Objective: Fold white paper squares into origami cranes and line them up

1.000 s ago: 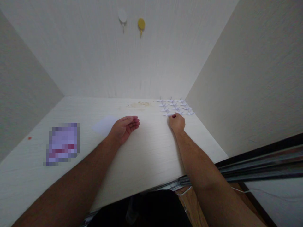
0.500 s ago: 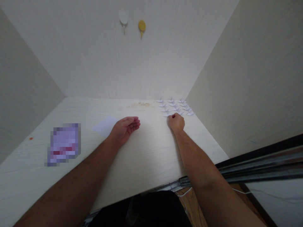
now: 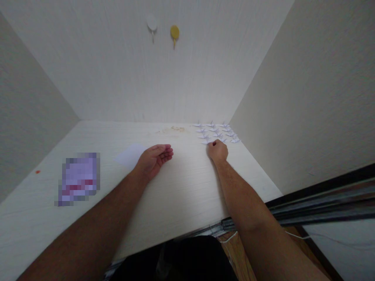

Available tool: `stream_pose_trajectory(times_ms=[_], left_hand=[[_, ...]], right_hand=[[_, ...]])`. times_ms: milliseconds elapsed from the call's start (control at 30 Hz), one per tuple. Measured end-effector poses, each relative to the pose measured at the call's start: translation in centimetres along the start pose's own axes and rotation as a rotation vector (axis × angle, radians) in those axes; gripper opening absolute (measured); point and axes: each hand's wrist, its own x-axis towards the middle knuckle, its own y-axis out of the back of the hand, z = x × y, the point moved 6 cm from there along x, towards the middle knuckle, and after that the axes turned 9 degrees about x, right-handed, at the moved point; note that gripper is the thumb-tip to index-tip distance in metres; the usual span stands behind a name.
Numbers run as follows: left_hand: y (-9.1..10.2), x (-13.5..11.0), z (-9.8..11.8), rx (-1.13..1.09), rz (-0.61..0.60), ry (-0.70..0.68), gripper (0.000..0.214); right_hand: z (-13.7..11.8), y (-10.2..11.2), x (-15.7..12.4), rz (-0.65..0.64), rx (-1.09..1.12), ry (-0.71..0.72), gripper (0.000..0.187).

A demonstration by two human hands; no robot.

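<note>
My left hand [image 3: 154,159] rests on its edge on the white tabletop, palm facing right, fingers stretched out and slightly bent, holding nothing. Partly behind its wrist lies a white sheet of paper [image 3: 129,154]. My right hand [image 3: 218,151] is curled closed at the front edge of several small folded white paper cranes [image 3: 217,135]. A crane's pointed tip [image 3: 205,143] shows right beside its thumb side. The fingertips are hidden, so whatever they may hold cannot be made out.
A blurred purple packet [image 3: 79,175] lies at left, with a small orange bit [image 3: 38,171] farther left. Walls enclose the back and both sides. A white hook [image 3: 151,23] and a yellow hook [image 3: 175,32] hang on the back wall. Dark metal rails [image 3: 322,199] run at right.
Both hands stay practically in place. The view shifts very slightly; the cranes, paper and packet look the same.
</note>
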Motion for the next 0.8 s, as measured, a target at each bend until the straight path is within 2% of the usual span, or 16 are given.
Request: stream_pose_trajectory(times_ms=[800], left_hand=[[0.05,0.08,0.02,0.013,-0.001,-0.001,0.014]], right_hand=[[0.06,0.12,-0.27,0.020,-0.019,0.016,0.025]])
